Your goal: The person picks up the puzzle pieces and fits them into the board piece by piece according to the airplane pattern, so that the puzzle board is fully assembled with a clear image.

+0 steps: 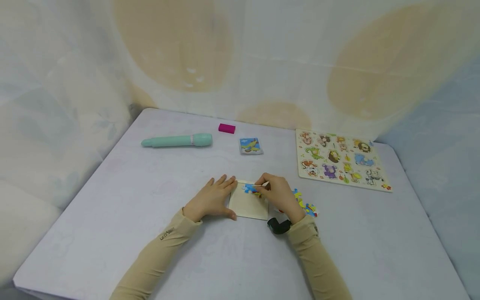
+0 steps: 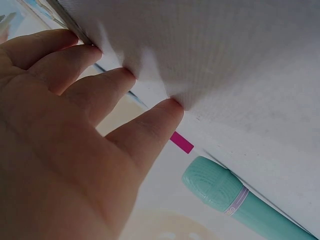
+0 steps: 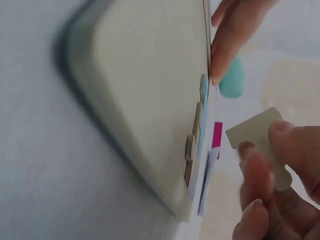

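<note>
A small pale puzzle tray (image 1: 247, 209) lies on the table with blue and red-yellow jigsaw pieces (image 1: 248, 188) set along its far edge. My left hand (image 1: 213, 199) rests at its left side, fingers spread, fingertips (image 2: 176, 104) down on the surface and thumb by the near left corner. Above the far right part of the tray, my right hand (image 1: 278, 192) pinches a jigsaw piece (image 3: 261, 134) between thumb and fingers, its plain back showing in the right wrist view. Several loose pieces (image 1: 310, 209) lie right of the tray, partly hidden by the right hand.
A mint-green stick with a thick rounded end (image 1: 176, 141) lies at the back left. Beyond the tray are a magenta block (image 1: 226, 128) and a small wrapped picture packet (image 1: 251, 146). An animal puzzle board (image 1: 339, 160) lies at the back right. Fabric walls surround the table.
</note>
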The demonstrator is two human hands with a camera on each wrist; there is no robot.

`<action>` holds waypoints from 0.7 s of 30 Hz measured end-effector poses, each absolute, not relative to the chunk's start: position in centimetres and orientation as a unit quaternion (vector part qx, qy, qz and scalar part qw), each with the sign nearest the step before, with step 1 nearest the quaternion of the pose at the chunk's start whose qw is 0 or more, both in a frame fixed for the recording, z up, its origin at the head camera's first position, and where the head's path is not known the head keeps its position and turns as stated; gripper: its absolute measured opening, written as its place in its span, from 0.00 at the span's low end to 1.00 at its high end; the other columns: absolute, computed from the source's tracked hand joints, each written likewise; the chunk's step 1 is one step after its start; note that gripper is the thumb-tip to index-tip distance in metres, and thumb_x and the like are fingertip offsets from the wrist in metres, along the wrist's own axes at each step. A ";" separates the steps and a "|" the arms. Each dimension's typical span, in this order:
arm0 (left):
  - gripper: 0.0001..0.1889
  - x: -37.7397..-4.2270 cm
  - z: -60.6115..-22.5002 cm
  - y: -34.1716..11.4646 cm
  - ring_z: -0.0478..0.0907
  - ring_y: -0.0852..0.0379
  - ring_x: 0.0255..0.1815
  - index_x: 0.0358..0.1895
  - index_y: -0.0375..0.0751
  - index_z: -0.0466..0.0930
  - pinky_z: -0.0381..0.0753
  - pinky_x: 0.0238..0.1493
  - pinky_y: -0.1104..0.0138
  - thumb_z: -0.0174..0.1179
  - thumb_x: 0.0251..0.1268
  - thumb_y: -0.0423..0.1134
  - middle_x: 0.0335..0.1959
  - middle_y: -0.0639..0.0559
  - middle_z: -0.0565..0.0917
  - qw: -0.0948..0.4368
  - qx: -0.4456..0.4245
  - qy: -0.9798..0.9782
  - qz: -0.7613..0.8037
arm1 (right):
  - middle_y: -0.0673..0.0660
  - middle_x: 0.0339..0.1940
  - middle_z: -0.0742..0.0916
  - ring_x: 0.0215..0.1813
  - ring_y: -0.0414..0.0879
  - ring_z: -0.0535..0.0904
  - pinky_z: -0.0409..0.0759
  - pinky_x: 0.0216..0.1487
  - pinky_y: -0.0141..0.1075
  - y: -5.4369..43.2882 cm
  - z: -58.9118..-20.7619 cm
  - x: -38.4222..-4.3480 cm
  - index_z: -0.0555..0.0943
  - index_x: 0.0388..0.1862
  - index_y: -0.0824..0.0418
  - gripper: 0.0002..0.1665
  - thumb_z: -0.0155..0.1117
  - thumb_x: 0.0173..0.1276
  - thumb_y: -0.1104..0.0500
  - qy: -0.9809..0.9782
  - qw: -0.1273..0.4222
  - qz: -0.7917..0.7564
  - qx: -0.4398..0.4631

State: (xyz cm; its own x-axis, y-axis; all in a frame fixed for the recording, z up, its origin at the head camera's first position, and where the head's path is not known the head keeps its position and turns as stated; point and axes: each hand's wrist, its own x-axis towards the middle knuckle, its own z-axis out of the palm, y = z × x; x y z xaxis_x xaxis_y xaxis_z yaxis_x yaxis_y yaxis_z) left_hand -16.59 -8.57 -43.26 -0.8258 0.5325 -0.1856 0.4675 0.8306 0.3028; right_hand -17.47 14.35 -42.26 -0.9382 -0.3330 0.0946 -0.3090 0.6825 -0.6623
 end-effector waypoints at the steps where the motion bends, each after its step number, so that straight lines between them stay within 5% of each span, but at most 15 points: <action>1: 0.57 -16.6 -43.2 -8.6 0.49 0.42 0.80 0.75 0.40 0.57 0.49 0.74 0.40 0.71 0.42 0.65 0.78 0.47 0.56 0.132 0.263 0.947 0.125 | 0.56 0.36 0.89 0.28 0.41 0.81 0.75 0.27 0.30 14.1 -42.3 -17.5 0.80 0.34 0.58 0.05 0.67 0.65 0.59 0.919 0.022 -0.353 -0.172; 8: 0.57 -16.6 -43.3 -8.7 0.48 0.42 0.80 0.75 0.41 0.56 0.49 0.75 0.40 0.71 0.42 0.65 0.78 0.48 0.56 0.135 0.263 0.947 0.127 | 0.55 0.28 0.88 0.21 0.40 0.73 0.67 0.22 0.30 13.0 -42.5 -18.1 0.75 0.32 0.57 0.07 0.66 0.63 0.59 0.934 0.048 -0.308 -0.174; 16: 0.58 -16.7 -43.5 -8.6 0.48 0.43 0.80 0.75 0.41 0.56 0.49 0.75 0.41 0.71 0.42 0.66 0.78 0.48 0.56 0.134 0.263 0.947 0.125 | 0.56 0.39 0.88 0.39 0.45 0.82 0.82 0.43 0.36 12.1 -42.7 -18.3 0.79 0.29 0.61 0.07 0.69 0.58 0.70 0.895 0.056 -0.377 -0.233; 21: 0.58 -16.7 -43.5 -8.7 0.48 0.43 0.80 0.75 0.41 0.56 0.50 0.74 0.40 0.71 0.42 0.66 0.78 0.48 0.56 0.130 0.263 0.948 0.124 | 0.55 0.36 0.87 0.38 0.44 0.81 0.81 0.43 0.35 12.0 -42.8 -18.4 0.83 0.31 0.61 0.06 0.66 0.59 0.71 0.896 0.058 -0.381 -0.221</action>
State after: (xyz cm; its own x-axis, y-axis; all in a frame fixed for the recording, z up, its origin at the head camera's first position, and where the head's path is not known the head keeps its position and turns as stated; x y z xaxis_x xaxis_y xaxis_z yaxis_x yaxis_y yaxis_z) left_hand -16.70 -8.67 -43.54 -0.8273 0.5315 -0.1820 0.4668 0.8306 0.3038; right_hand -18.42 12.03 -42.83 -0.8957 -0.4398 0.0646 -0.3520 0.6128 -0.7075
